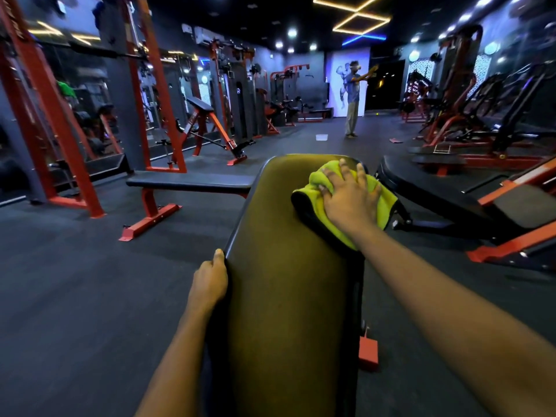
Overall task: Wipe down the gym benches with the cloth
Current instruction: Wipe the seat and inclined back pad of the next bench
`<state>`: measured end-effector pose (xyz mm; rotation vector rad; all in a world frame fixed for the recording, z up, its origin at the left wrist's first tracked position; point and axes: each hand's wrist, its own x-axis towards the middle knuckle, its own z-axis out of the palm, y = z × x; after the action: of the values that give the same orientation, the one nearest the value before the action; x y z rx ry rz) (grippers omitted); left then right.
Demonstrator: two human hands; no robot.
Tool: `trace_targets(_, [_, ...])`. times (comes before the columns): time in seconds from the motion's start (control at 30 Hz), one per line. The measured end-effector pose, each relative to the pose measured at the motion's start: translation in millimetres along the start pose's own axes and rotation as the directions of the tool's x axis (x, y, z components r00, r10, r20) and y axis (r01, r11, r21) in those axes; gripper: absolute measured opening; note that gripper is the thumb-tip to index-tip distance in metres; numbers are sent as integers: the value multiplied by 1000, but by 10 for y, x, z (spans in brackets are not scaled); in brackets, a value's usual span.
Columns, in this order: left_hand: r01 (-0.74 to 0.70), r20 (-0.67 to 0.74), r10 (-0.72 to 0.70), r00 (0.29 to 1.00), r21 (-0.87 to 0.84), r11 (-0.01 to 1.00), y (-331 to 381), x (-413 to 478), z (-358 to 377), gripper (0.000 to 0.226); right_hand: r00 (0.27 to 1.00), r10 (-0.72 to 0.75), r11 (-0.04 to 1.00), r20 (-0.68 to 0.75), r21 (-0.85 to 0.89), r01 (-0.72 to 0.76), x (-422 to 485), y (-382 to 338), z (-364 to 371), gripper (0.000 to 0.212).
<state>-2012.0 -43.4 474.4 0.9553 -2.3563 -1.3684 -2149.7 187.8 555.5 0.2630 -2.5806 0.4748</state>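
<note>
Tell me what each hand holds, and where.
Left hand grips the bench pad by its left edge. Right hand presses flat on the green cloth, gripping nothing.

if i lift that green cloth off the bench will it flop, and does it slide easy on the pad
Probably floppy: the cloth bunches in soft folds under the right hand and drapes over the bench edge. Likely light, since it looks thin. It should slide easily on that smooth surface.

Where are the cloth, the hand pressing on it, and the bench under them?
cloth (pixel 316 178): head view, bunched green fold beside the fingers.
right hand (pixel 352 201): head view, back of the hand.
bench (pixel 279 236): head view, bare middle of its pad.
</note>
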Motion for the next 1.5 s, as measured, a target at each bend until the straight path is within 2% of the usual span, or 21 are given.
trace_targets(0.13, [6, -33, -6, 999, -7, 1000, -36, 119, 41, 64, 998, 19, 997, 60, -74, -15, 772, -62, 18, 47])
trace_targets(0.27, [24, -61, -24, 998, 0, 1000, -51, 197, 73, 60, 963, -191, 968, 192, -126, 217, 1280, -426, 165, 48])
trace_targets(0.33, [19, -72, -18, 997, 7, 1000, -69, 224, 72, 60, 915, -309, 932, 258, -108, 345, 1322, -716, 239, 50])
trace_targets(0.43, [10, -91, -9, 996, 5, 1000, -83, 211, 97, 57, 793, -503, 818, 343, -109, 565, 1061, -1054, 323, 52])
trace_targets(0.5, [5, -106, -6, 994, -8, 1000, -70, 178, 94, 53, 714, -601, 741, 358, -82, 666, 753, -1058, 343, 54])
trace_targets(0.53, [5, -112, -6, 994, -7, 1000, -51, 155, 97, 53, 700, -628, 730, 341, -54, 681, 613, -957, 329, 55])
trace_targets(0.6, [4, -123, -5, 992, -8, 1000, -35, 114, 82, 54, 739, -618, 762, 269, -26, 647, 418, -665, 265, 55])
trace_targets(0.67, [-1, -122, 1, 993, -5, 1000, -10, 59, 71, 56, 820, -531, 829, 214, -68, 555, 367, -324, 152, 56])
trace_targets(0.77, [0, -95, -2, 995, -21, 1000, 0, 27, 35, 58, 933, -329, 933, 149, -102, 345, 586, 9, -12, 55])
trace_targets(0.87, [-5, -54, 3, 999, -34, 999, -12, 36, -2, 58, 988, -91, 990, 122, -99, 103, 833, -46, -65, 56])
trace_targets(0.9, [-18, -38, 17, 999, -25, 1000, -21, 29, -23, 58, 991, -52, 989, 123, -132, 69, 836, -138, -35, 56])
trace_targets(0.97, [-38, -24, 38, 999, -14, 999, -42, 18, -34, 59, 985, -77, 979, 152, -178, 104, 685, -327, 35, 56])
trace_targets(1.1, [-74, -4, 74, 997, -19, 997, -71, -24, -64, 63, 925, -288, 923, 250, -186, 337, -68, -536, 125, 57])
trace_targets(1.2, [-82, -3, 82, 997, -17, 996, -56, -56, -68, 64, 907, -381, 902, 181, -141, 408, -714, -431, 59, 55])
trace_targets(1.27, [-81, -7, 81, 997, -12, 997, -50, -55, -60, 64, 931, -344, 924, 124, -132, 359, -959, -280, 35, 55])
trace_targets(1.33, [-70, -19, 70, 997, 6, 998, -54, -57, -58, 64, 969, -234, 963, 74, -123, 242, -918, -132, -5, 56])
trace_targets(1.5, [-44, -37, 45, 998, 31, 999, -64, -37, -11, 65, 1000, 7, 997, -3, -80, -7, -48, -81, 28, 49])
